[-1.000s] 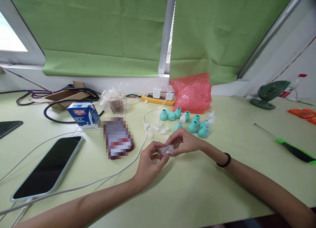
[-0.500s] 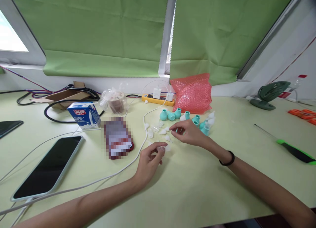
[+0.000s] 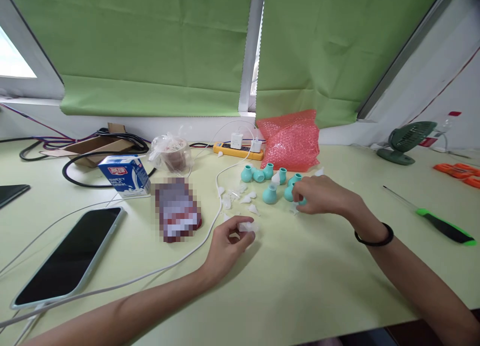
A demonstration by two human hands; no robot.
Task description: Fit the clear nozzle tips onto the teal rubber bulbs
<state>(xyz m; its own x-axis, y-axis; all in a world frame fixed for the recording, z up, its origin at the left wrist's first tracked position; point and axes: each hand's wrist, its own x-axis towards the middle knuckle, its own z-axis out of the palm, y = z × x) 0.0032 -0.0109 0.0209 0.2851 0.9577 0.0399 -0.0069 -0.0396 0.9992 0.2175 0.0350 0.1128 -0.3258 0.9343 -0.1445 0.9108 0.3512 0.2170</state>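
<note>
Head view: the left hand (image 3: 226, 247) pinches a small translucent piece (image 3: 247, 227), whitish and short, between thumb and fingers over the worktop (image 3: 285, 281). The right hand (image 3: 324, 195) bends down at the turquoise bulbs (image 3: 270, 195), smooth and round-bodied with narrower necks; whether it grips anything, I cannot tell. Pale scraps (image 3: 246, 199) lie between the hands. The blue-and-white carton (image 3: 126, 178) reads "SWEET MILK DRINK" (its red badge (image 3: 117, 171) is too small to read).

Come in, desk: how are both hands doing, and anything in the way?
Left hand pinching translucent piece. Right hand at turquoise bulbs, grip unclear. White scraps beyond left hand.
</note>
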